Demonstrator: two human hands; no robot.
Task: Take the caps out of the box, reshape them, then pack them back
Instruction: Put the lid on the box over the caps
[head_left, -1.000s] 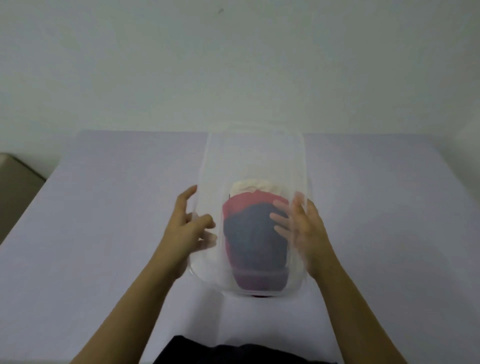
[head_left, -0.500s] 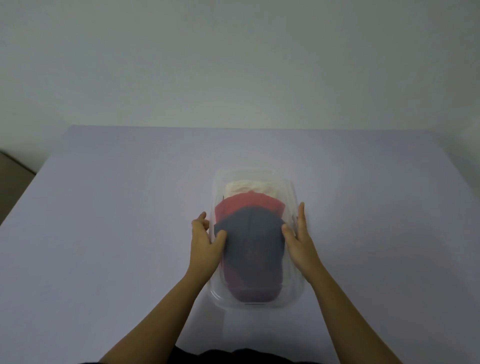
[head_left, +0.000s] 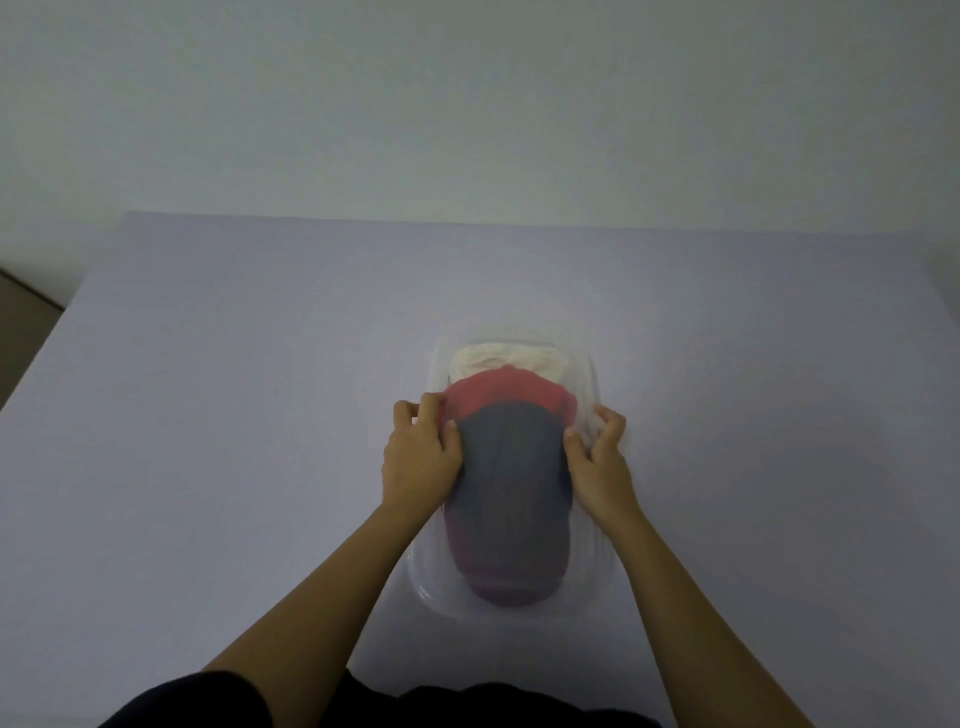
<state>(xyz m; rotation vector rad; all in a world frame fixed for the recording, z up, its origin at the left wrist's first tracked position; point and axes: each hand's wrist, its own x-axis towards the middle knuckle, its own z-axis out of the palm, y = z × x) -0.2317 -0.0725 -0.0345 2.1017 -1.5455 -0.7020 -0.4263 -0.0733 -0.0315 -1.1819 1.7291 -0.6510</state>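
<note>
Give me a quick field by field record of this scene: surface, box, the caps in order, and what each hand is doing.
surface: lavender table
box: clear plastic box, standing on the table
caps, near to far: dark blue cap, red cap, cream cap, stacked overlapping in the box
left hand: at the box's left side, thumb on the dark blue cap
right hand: at the box's right side, thumb touching the dark blue cap, fingers curled
caps removed: none visible outside the box

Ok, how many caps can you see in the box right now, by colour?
Dark blue cap: 1
Red cap: 1
Cream cap: 1
Total: 3 visible, nested in the clear plastic box; any beneath are hidden.
</note>
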